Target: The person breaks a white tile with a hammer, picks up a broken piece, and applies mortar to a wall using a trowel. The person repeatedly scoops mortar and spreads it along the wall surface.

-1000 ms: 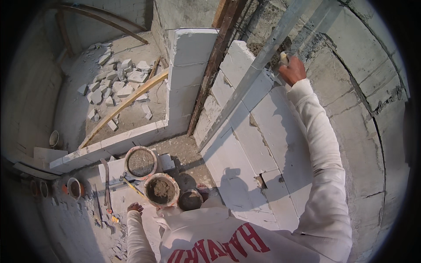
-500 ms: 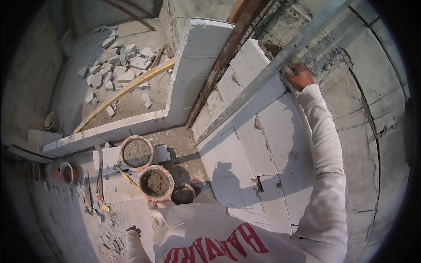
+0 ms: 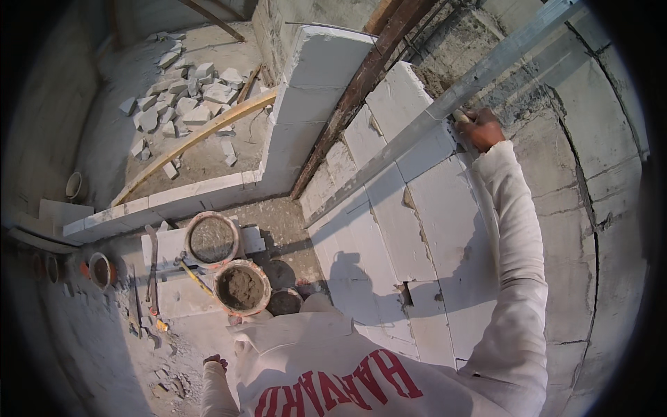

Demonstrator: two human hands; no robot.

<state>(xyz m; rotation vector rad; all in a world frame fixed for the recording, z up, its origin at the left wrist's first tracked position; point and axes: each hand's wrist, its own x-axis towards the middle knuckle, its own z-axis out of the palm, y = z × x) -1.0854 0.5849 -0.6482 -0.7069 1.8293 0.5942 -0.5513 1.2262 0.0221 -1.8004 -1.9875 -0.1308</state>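
Your right hand (image 3: 481, 129) reaches up and out along the white block wall (image 3: 417, 229), fingers closed around a small pale handle whose working end is hidden behind the long aluminium straightedge (image 3: 445, 111). The straightedge lies slanted across the face of the wall, its upper end running past your fist toward the top right and its lower end coming down to the wall's foot. Your fist sits just under its edge, touching or nearly touching it; which one cannot be told. The sleeve of your pale sweatshirt (image 3: 514, 278) stretches the whole way down from the fist to your shoulder.

Your left hand (image 3: 215, 361) hangs low beside your hip, well apart from the fist, fingers loosely curled; whether it holds anything cannot be told.

Far below the grip, on the floor at the wall's foot, stand two buckets of grey mortar, the nearer bucket (image 3: 241, 286) just beside the farther bucket (image 3: 211, 239), which rests on a white block. A yellow-handled tool (image 3: 194, 278) lies touching the rim between them. To the left of the grip a rusty steel bar (image 3: 354, 97) leans against the wall's corner. Beyond it, well away, a wooden plank (image 3: 194, 142) lies across a heap of broken block pieces (image 3: 177, 104).
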